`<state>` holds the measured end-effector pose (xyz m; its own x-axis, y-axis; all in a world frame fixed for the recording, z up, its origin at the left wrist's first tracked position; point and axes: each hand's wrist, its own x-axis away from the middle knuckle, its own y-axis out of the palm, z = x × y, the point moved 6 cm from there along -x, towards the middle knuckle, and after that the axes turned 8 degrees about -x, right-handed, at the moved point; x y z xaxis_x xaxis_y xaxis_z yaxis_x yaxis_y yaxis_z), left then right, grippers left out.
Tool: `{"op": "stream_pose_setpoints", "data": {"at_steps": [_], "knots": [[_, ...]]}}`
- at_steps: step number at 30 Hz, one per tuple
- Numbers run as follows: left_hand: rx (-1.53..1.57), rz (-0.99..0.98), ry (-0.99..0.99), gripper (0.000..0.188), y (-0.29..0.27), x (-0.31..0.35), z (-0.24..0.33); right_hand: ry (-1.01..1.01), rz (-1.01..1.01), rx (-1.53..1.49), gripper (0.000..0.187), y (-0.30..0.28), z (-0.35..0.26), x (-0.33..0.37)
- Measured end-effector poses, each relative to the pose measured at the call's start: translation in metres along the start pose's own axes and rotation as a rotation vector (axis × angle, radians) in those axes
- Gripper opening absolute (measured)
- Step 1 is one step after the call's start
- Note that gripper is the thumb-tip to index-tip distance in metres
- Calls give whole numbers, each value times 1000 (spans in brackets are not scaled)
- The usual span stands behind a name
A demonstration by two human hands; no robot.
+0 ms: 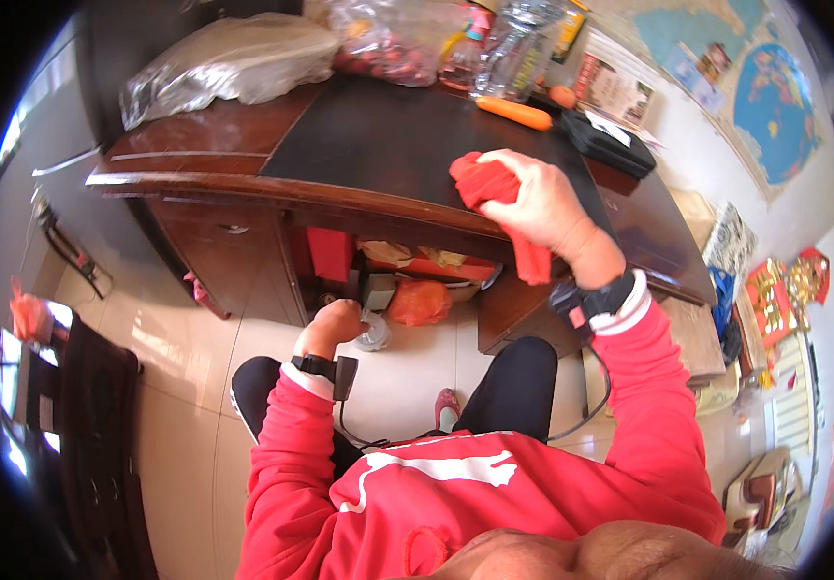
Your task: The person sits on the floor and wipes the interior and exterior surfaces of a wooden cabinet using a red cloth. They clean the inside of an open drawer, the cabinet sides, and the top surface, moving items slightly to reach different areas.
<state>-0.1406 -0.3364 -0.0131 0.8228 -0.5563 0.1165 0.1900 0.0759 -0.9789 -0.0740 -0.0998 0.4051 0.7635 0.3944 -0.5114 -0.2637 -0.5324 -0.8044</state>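
Over the front edge of the dark wooden desk (368,145), my right hand (544,206) is wrapped round a crumpled red cloth (482,184). One end of the cloth bunches on the black desktop, and the other hangs down past the edge below my palm. My left hand (333,324) is held low in front of the desk's knee space, away from the desktop. Its fingers are curled into a loose fist, and nothing sticks out of it. Just beyond that fist, a clear round plastic thing (371,332) is low by the floor.
A carrot (514,113), a black case (608,143), a clear plastic bottle (518,48) and plastic bags (233,68) line the back of the desk. Under it lies an orange bag (420,302). At left stands a dark cabinet (98,425).
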Motion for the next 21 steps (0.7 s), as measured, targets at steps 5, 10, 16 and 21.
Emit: {"op": "stream_pose_setpoints", "data": {"at_steps": [5, 10, 16, 21], "knots": [[63, -1, -76, 43, -26, 12, 5, -313, 205, 200, 62, 74, -88, -8], [95, -16, -74, 40, -47, 19, 2, -475, 281, 274, 56, 112, -114, 10], [170, -22, -164, 45, -61, 46, -10, -378, 347, 269, 59, 72, -84, 52], [213, -49, -213, 45, -77, 68, -19, -258, 278, 290, 61, 76, -82, 49]]}}
